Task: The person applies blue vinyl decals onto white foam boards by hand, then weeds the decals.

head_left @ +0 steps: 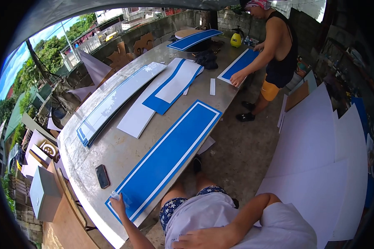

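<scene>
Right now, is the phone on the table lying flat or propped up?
Flat: the phone lies against the table, with nothing visible propping it up.

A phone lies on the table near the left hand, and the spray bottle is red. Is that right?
No: the head view shows that the spray bottle is yellow, not red. The phone does lie on the table near the left hand.

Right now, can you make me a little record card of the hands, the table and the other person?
Left hand: at the end of a long blue panel, crumpled clear film by its fingers
Right hand: resting against a white shirt
On table: black phone, more panels
Other person: standing, hands on a smaller blue panel
</scene>
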A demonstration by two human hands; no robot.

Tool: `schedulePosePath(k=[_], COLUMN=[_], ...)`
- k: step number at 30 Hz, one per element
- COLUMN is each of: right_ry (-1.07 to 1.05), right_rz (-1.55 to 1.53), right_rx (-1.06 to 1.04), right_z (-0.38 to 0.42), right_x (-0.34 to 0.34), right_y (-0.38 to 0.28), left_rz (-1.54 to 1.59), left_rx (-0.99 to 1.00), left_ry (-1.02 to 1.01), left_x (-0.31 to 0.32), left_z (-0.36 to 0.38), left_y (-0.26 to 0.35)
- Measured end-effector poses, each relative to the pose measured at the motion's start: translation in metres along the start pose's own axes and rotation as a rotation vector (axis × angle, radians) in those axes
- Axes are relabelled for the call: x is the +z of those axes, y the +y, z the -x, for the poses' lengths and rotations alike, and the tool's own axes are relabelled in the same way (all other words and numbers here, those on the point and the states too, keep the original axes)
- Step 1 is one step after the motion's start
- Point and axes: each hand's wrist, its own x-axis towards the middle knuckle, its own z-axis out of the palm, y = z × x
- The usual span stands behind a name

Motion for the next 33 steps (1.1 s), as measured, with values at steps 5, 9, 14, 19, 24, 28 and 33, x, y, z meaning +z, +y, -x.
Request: schedulePosePath(k=[5,9,14,19,24,28,33], right_ry=[-0.239,-0.152,0.177,0.816,0.821,0.623,0.531], right_rz=[-0.533,-1.105,-1.532,-1.462,-0.917,-0.486,-0.082], right_rx=[-0.067,-0.379,0.053,0.794,1.151,1.034,0.699], right_z=[-0.010,-0.027,-0.035,-0.044,-0.070,-0.128,-0.212], right_x=[-0.035,-0.027,-0.009,0.038,0.096,0.130,0.186], right_y=[0.005,0.037,0.134,0.236,0.312,0.342,0.357], left_rz=[0.069,0.060,0.049,0.193,0.247,0.279,0.335], left_rx=[-0.050,-0.050,-0.105,-0.145,-0.233,-0.251,-0.326], left_ry=[-0.022,-0.034,-0.046,-0.057,-0.097,-0.093,-0.083], left_x=[-0.005,-0.009,-0.011,-0.002,-0.019,-0.013,-0.024], left_z=[0.007,0.011,0.009,0.012,0.019,0.021,0.020], left_y=[0.010,0.012,0.013,-0.010,0.012,0.004,0.019])
